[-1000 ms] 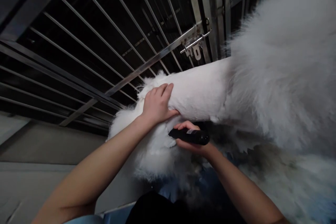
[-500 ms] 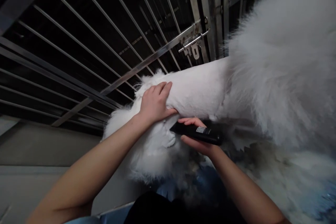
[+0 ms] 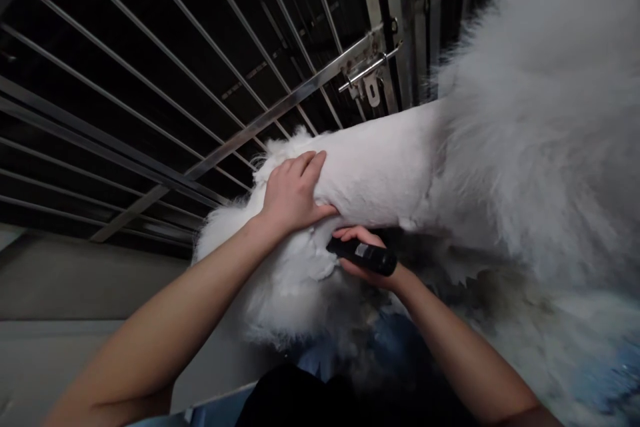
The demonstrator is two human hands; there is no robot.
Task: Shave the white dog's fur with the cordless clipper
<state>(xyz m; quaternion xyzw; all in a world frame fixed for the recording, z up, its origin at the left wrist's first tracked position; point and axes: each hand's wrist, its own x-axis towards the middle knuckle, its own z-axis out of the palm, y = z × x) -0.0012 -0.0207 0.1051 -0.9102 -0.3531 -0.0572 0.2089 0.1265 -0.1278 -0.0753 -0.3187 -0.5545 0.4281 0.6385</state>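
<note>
A white fluffy dog (image 3: 525,113) fills the right side, with one clipped leg (image 3: 380,167) stretched out to the left. My left hand (image 3: 293,193) is wrapped round that leg near the paw and holds it up. My right hand (image 3: 365,257) grips a black hair clipper (image 3: 363,255) just under the leg, its head pointing left into the long fur below the paw. Loose white fur (image 3: 285,287) hangs beneath both hands.
A metal cage door (image 3: 200,80) with slanted bars and a latch (image 3: 367,77) stands behind the leg. A grey wall panel (image 3: 75,280) is at lower left. Cut fur lies over a blue surface (image 3: 395,340) below the dog.
My right hand drew the clipper right along the underside of the leg, then brought it back left toward the paw. My left hand kept its grip, shifting slightly up.
</note>
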